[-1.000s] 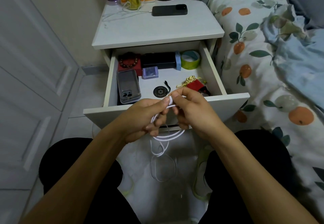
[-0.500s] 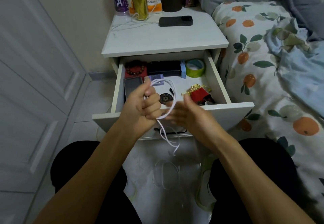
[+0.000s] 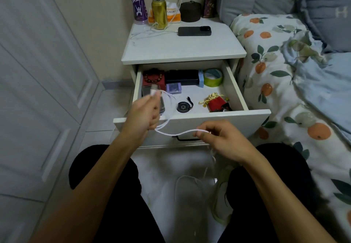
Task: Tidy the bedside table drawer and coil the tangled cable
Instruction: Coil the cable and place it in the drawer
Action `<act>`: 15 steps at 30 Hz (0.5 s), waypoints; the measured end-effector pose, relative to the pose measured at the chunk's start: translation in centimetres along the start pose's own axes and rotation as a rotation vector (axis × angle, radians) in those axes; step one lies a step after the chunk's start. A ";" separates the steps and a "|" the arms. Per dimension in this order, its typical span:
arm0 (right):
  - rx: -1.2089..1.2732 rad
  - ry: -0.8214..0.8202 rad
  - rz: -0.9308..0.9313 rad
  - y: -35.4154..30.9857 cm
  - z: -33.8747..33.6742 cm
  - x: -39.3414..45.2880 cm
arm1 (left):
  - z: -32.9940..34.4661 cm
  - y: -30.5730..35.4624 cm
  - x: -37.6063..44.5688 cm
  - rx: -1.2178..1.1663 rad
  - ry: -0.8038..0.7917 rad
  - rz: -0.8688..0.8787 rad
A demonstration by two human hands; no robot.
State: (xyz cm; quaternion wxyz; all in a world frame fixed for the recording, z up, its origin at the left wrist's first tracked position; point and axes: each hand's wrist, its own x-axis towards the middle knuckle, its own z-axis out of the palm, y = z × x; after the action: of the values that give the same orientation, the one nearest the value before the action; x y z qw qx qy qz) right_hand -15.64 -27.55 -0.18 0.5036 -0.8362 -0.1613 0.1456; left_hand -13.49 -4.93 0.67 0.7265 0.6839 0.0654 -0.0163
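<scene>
Beyond my fingers the drawer [image 3: 191, 118] stands open. The cable [image 3: 176, 133], light and limp, spans between my hands: left hand [image 3: 142, 116] clenched round its loops, right hand [image 3: 220, 140] pinching the strand. I'd grip near the plug; the rest dangles below.
</scene>
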 end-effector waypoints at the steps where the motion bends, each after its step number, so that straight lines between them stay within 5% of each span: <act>1: 0.018 0.022 -0.036 -0.4 0.4 -0.1 | 0.7 -0.2 -0.8 0.195 -0.017 0.051; 4: 0.028 0.067 -0.114 -1.7 1.5 -0.6 | 2.2 -0.8 -3.6 0.497 -0.158 0.167; 8: 0.045 0.040 -0.076 -2.0 2.1 -1.6 | 1.9 -0.5 -5.7 0.465 -0.346 0.103; 15: 0.216 -0.045 0.037 -0.9 1.9 -2.6 | 0.6 -2.4 -6.2 0.079 -0.013 -0.142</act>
State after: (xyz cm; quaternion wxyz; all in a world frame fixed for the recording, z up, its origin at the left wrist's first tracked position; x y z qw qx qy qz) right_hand -18.91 -26.70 0.01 0.5844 -0.7763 -0.1404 0.1900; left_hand -19.82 -6.07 -0.96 0.6964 0.7055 0.1082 -0.0747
